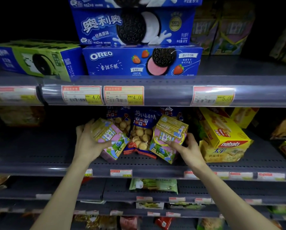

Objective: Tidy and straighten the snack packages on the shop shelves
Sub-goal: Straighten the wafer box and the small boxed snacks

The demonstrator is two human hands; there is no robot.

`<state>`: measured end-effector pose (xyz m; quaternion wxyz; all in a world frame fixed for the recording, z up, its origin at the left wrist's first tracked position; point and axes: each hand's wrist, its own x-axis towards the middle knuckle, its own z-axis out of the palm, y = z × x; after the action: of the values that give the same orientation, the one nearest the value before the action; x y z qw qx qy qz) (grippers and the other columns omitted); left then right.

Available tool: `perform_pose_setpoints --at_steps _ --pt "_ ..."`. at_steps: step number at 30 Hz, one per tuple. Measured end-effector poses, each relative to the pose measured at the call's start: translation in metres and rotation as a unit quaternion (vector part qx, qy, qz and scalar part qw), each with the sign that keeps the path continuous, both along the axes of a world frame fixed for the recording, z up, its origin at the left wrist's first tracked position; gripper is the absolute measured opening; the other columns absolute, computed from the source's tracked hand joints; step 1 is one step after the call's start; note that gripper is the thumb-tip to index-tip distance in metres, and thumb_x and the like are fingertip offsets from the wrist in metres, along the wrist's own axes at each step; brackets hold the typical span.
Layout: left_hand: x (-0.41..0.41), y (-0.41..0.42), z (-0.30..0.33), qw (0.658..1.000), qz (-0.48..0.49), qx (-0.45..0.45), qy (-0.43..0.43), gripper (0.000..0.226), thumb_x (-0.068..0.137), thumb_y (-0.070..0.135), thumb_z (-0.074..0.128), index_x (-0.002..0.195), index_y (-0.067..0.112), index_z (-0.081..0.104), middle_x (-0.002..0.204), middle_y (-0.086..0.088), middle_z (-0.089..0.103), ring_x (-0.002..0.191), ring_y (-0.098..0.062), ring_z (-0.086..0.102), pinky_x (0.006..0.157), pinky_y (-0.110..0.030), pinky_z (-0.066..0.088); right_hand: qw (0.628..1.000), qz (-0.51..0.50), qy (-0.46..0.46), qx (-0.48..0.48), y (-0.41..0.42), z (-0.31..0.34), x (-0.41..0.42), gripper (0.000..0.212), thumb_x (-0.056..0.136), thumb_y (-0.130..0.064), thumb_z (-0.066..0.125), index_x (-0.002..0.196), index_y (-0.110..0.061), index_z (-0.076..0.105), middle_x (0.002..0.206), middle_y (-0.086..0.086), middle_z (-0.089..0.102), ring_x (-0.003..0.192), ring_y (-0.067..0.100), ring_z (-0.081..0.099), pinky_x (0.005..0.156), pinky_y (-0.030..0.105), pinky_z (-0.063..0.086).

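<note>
Gripping two snack boxes, middle shelf

Left hand [87, 140] — fingers curled over the top and thumb across the front of a pink-and-yellow cardboard snack box [111, 138], tilted. Right hand [187, 146] — thumb on the front, fingers behind a matching pink-and-yellow box [168, 136]. Between them, touching both: clear bag of round biscuits [141, 135]. Grey metal shelf [56, 156] beneath.

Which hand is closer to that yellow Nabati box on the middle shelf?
The right. The right hand holds a pink and yellow snack box just beside the yellow Nabati box. The left hand grips another pink box further away, beyond the biscuit bag.
</note>
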<state>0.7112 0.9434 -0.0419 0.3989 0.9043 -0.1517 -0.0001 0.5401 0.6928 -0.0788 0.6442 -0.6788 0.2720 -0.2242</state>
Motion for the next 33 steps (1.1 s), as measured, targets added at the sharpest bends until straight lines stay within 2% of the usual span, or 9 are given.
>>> perform_pose_setpoints --at_steps 3,5,7,10,18,21,23,27,33 --pt "-0.008 0.000 -0.002 0.997 0.008 -0.078 -0.007 0.120 0.053 0.009 0.092 0.148 0.025 0.021 0.141 -0.014 0.029 0.116 -0.016 0.039 0.103 -0.044 0.039 1.000 0.003 0.005 -0.003 -0.002 -0.002 -0.001 0.052 0.074 -0.023 0.078 0.116 -0.018 0.048 0.105 -0.003 0.068 0.094 0.010 0.066 0.072 0.021 0.051" --pt "-0.007 0.003 -0.012 0.987 0.007 -0.161 0.019 0.121 0.055 0.004 0.090 0.147 0.030 0.015 0.136 -0.010 0.041 0.120 -0.017 0.047 0.102 -0.048 0.042 1.000 0.008 0.004 0.000 -0.003 -0.003 -0.002 0.053 0.075 -0.021 0.079 0.117 -0.018 0.047 0.106 -0.003 0.067 0.095 0.011 0.066 0.074 0.023 0.051" --pt "-0.007 0.006 -0.021 0.975 0.012 -0.215 0.064 0.106 0.061 0.000 0.085 0.144 0.023 0.022 0.124 -0.005 0.052 0.117 -0.024 0.055 0.098 -0.047 0.046 1.000 0.011 0.002 0.002 -0.003 -0.003 -0.003 0.053 0.075 -0.020 0.078 0.117 -0.017 0.047 0.106 -0.004 0.067 0.095 0.009 0.066 0.075 0.022 0.051" --pt "-0.013 0.003 -0.032 0.969 -0.003 -0.227 0.097 0.084 0.070 0.002 0.080 0.138 0.020 0.034 0.119 -0.001 0.057 0.114 -0.023 0.056 0.096 -0.046 0.048 1.000 0.016 0.004 0.005 -0.003 -0.004 -0.005 0.051 0.074 -0.019 0.079 0.114 -0.019 0.048 0.106 -0.004 0.067 0.095 0.008 0.066 0.076 0.022 0.051" --pt "-0.020 0.005 -0.030 0.951 -0.012 -0.294 0.096 0.095 0.074 -0.005 0.074 0.146 0.026 0.020 0.125 0.002 0.051 0.107 -0.014 0.057 0.089 -0.036 0.047 0.999 0.029 0.019 0.006 0.000 -0.002 -0.009 0.055 0.073 -0.021 0.081 0.115 -0.018 0.046 0.105 -0.007 0.065 0.096 0.006 0.063 0.078 0.022 0.049" --pt "-0.024 0.003 -0.015 0.942 -0.001 -0.325 0.078 0.066 0.077 -0.005 0.071 0.132 0.013 0.040 0.116 -0.002 0.058 0.101 -0.015 0.060 0.088 -0.037 0.048 0.999 0.031 0.021 0.005 0.001 -0.001 -0.010 0.051 0.074 -0.022 0.079 0.114 -0.019 0.048 0.105 -0.007 0.066 0.096 0.008 0.064 0.079 0.023 0.050" --pt "-0.028 -0.001 -0.004 0.943 -0.028 -0.324 0.067 0.048 0.077 -0.005 0.071 0.113 0.018 0.050 0.105 0.003 0.062 0.093 -0.008 0.061 0.083 -0.033 0.051 0.999 0.032 0.013 0.006 0.002 0.001 -0.011 0.045 0.076 -0.020 0.078 0.111 -0.019 0.051 0.103 -0.006 0.068 0.093 0.006 0.066 0.078 0.023 0.053" --pt "-0.037 -0.016 0.010 0.942 -0.108 -0.311 0.065 0.048 0.075 -0.006 0.071 0.100 0.031 0.053 0.099 0.008 0.066 0.088 -0.002 0.064 0.073 -0.019 0.050 0.999 0.037 -0.017 0.030 0.000 0.013 -0.020 0.041 0.077 -0.014 0.076 0.111 -0.016 0.054 0.104 0.000 0.069 0.089 0.009 0.069 0.067 0.018 0.054" --pt "-0.061 -0.042 0.018 0.932 -0.181 -0.293 0.111 0.044 0.070 0.006 0.079 0.103 0.027 0.058 0.098 0.006 0.072 0.097 -0.007 0.065 0.077 -0.022 0.052 0.996 0.070 -0.038 0.039 -0.025 0.042 -0.053 0.042 0.079 -0.012 0.074 0.114 -0.010 0.051 0.105 0.005 0.069 0.078 0.004 0.071 0.059 0.013 0.051"
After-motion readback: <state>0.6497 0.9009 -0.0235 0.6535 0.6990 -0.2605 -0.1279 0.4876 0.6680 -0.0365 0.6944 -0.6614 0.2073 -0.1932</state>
